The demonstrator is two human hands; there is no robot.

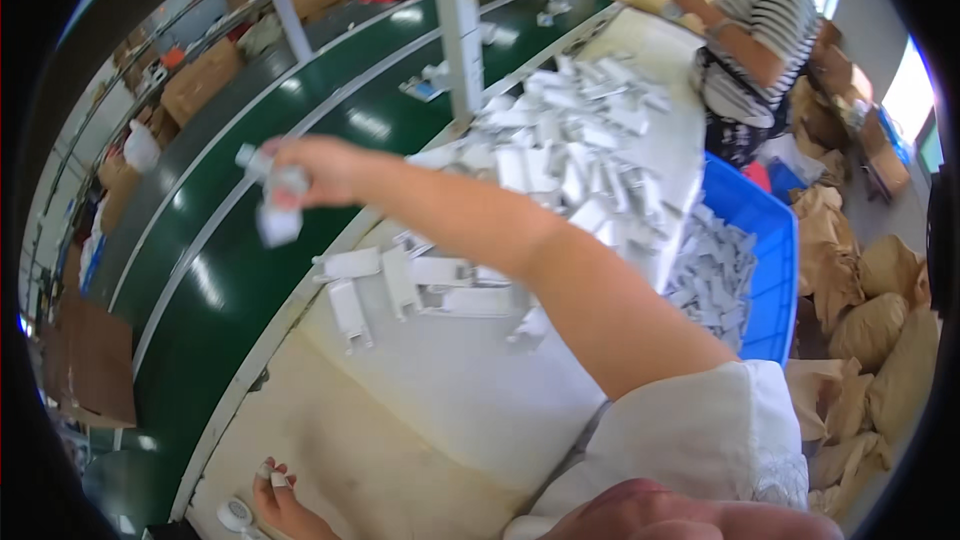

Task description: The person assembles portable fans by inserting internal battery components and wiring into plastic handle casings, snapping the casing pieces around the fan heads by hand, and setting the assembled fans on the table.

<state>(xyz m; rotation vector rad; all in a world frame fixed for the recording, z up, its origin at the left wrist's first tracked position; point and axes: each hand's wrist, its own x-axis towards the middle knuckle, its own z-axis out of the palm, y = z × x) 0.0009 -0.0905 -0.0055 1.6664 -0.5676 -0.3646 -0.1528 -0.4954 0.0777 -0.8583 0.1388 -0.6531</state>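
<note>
My right arm reaches across the table to the left, out over the green conveyor belt (370, 125). My right hand (318, 170) is closed around a few white plastic parts (280, 224), smeared by motion, which stick out above and below the fingers. Low at the left, my left hand (285, 510) rests over the table's near end, fingers loosely bent with white coverings on the tips; I see nothing held in it. Beside it is a small round white object (235, 513). Several white rectangular plastic pieces (400, 280) lie on the table under my right forearm.
A large heap of white plastic parts (560, 130) spreads over the far table. A blue bin (775, 270) of smaller pieces stands at the right, near brown sacks (890, 340). Another person in a striped shirt (775, 20) works at the far end. A metal post (458, 30) rises beside the belt.
</note>
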